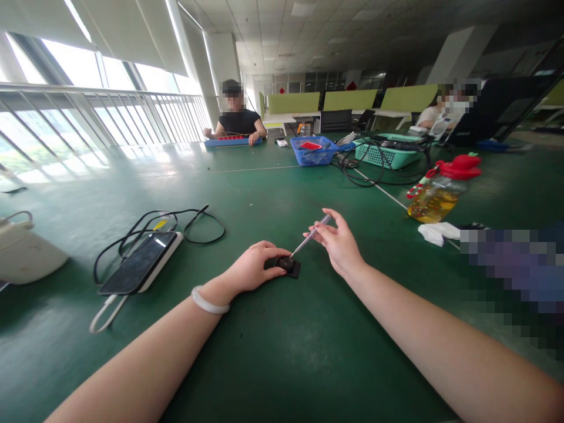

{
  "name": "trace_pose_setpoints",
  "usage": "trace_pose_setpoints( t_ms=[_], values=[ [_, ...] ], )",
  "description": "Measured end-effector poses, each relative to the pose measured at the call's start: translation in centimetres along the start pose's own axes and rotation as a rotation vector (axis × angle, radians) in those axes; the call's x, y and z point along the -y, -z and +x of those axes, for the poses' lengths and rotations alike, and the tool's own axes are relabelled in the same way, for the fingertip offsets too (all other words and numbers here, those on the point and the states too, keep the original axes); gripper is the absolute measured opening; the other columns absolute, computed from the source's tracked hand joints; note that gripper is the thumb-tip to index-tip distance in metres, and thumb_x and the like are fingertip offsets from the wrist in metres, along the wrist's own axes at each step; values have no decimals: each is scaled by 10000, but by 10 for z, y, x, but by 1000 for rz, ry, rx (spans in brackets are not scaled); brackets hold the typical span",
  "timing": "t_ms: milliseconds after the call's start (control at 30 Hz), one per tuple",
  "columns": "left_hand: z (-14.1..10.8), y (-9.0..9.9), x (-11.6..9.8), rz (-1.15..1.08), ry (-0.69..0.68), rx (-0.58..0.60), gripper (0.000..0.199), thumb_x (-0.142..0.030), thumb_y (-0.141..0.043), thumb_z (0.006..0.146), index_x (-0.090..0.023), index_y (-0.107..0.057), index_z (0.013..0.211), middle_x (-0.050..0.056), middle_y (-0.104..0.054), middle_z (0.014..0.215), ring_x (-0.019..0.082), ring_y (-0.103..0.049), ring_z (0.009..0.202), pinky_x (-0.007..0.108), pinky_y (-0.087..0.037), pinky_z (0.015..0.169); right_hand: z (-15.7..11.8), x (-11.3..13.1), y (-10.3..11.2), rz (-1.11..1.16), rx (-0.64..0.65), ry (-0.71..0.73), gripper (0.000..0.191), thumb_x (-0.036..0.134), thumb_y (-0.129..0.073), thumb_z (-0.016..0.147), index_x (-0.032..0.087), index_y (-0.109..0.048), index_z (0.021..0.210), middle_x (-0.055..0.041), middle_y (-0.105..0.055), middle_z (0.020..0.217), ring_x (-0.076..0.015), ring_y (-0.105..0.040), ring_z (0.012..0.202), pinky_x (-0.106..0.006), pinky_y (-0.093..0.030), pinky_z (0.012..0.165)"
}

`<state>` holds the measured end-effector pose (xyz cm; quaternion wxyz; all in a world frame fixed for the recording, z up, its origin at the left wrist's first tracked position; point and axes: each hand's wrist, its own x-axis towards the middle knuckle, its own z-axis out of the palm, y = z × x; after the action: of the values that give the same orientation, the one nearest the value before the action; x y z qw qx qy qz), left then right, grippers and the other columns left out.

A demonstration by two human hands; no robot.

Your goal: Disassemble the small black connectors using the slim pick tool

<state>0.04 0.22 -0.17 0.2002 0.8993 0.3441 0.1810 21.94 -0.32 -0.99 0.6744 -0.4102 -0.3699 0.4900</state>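
On the green table, my left hand (253, 267) grips a small black part (286, 262) between thumb and fingers. The part has a round top with tiny light dots, and a flat black piece (294, 271) lies under it; its exact kind is not clear. My right hand (337, 241) holds a slim screwdriver (314, 232) slantwise, thumb and fingers around the handle. Its thin metal tip points down and left and meets the round top of the black part. My left fingers cover the part's left side.
Left of my hands lie a phone (138, 264) on a white block and a black cable (205, 241). To the right stand a red-lidded bottle (434, 200) and a white tissue (434, 233). Blue (312, 154) and teal baskets (383, 155) with cables are farther back. A person (240, 120) sits across.
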Motion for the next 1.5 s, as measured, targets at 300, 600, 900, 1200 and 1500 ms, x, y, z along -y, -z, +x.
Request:
trace_pose_setpoints(
  t_ms=[300,600,900,1200,1500],
  values=[
    [0,-1,1,-7,8,-4,366,-350,-655,810,-289,-632,1169,47,-631,1044,205,-602,948,322,-477,882,-4,3,-3,-54,23,117,534,367,-761,664,248,-470,1095,48,-676,705,-183,-701,692,-420,-559,805],
    [0,-1,1,-5,15,-6,378,-365,-652,810,-290,-626,1179,52,-629,1059,212,-604,953,331,-478,884,-7,1,-5,-98,35,100,512,378,-746,677,238,-462,1080,39,-677,721,-189,-702,703,-423,-551,814],
    [-1,-2,1,-18,12,-17,402,-356,-660,804,-294,-608,1198,45,-627,1046,209,-603,946,329,-476,882,-5,0,-4,46,-48,-74,406,223,-730,682,242,-468,991,66,-667,677,-178,-711,691,-425,-571,813],
    [-1,-3,2,-22,7,-23,410,-346,-659,806,-302,-600,1210,40,-627,1046,209,-604,951,328,-473,892,-6,0,-5,54,-33,-61,397,230,-734,673,246,-477,976,74,-659,687,-171,-706,669,-416,-581,763],
    [-1,-1,1,-32,0,-16,387,-345,-654,811,-295,-609,1192,40,-630,1048,207,-599,957,325,-471,899,-4,1,-3,25,-61,21,417,277,-714,679,247,-461,1009,65,-656,689,-168,-696,681,-391,-554,771]
  ],
)
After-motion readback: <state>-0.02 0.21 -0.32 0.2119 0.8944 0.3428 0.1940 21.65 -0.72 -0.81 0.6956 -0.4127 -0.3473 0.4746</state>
